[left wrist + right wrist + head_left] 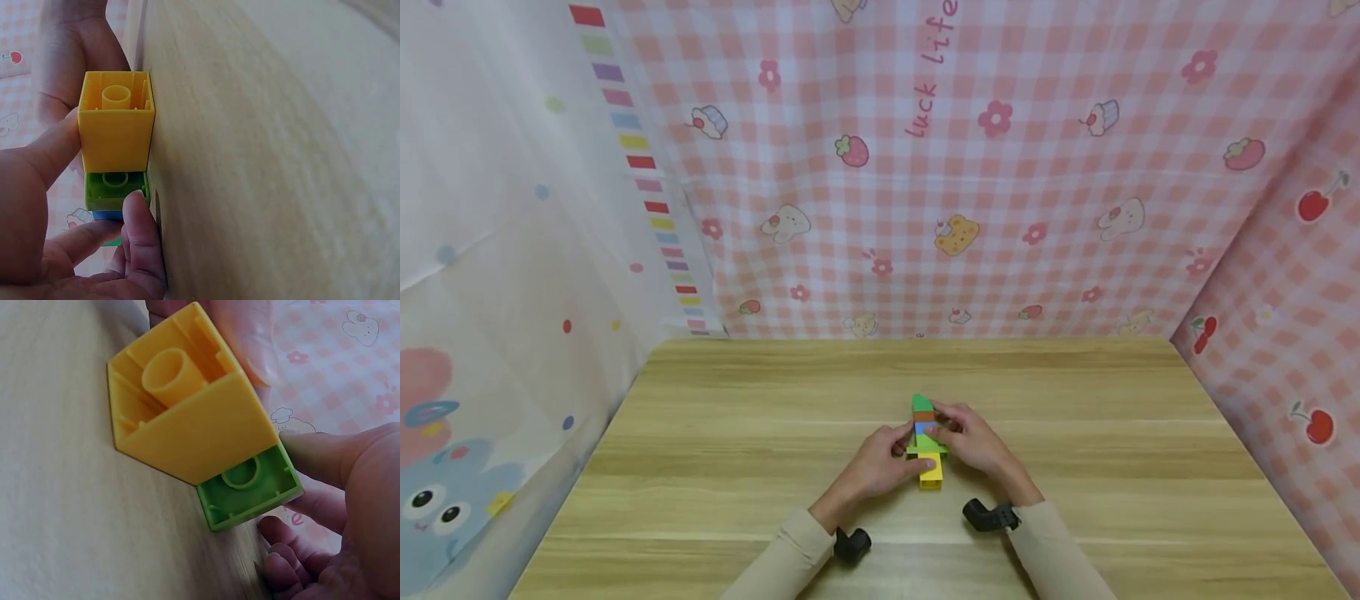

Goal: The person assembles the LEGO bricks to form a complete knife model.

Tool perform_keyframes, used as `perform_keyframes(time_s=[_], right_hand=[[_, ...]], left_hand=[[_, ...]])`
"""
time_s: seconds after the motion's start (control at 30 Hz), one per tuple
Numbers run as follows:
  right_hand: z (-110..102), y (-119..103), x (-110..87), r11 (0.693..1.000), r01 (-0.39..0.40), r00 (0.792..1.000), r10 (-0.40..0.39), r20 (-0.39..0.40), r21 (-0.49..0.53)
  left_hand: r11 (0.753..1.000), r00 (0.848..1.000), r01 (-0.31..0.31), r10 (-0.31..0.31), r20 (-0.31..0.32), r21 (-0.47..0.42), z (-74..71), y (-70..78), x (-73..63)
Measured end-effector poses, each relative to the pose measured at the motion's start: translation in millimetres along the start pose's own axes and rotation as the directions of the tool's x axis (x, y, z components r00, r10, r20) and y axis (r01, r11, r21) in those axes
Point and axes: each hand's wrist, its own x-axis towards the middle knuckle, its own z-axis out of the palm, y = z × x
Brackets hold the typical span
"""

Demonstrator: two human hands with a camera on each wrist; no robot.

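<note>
A row of joined toy building bricks lies on the table in the head view: a rounded green brick [922,403], a brown one [923,416], a blue one [922,428], a lime green one [929,442] and a yellow one [930,480] nearest me. My left hand [878,463] grips it from the left, thumb on the yellow brick and fingers beside the lime part. From the right my right hand [972,439] holds the upper part, its thumb over the blue brick. Both wrist views show the hollow underside of the yellow brick [115,140] and part of the lime brick's underside [250,495].
The wooden table [737,417] reaches back to a pink checked cloth [1037,183]. Patterned cloths also hang at the left and right. A black wrist device [853,547] sits at the left cuff, another black device [989,515] at the right.
</note>
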Motion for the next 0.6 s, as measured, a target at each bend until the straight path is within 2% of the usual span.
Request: perform_keyframes(time_s=[0.37, 0.6], right_hand=[[0.8, 0.3, -1.5, 1.0, 0.019, 1.0, -0.019, 0.007, -0.001], [2.8, 1.1, -0.6, 1.0, -0.001, 1.0, 0.001, -0.003, 0.004]], left_hand=[[0.999, 1.0, 0.024, -0.023, 0.012, -0.049, 0.8, 0.3, 1.9], [0.996, 0.999, 0.05, -0.049, 0.012, -0.078, 0.3, -1.9, 1.0]])
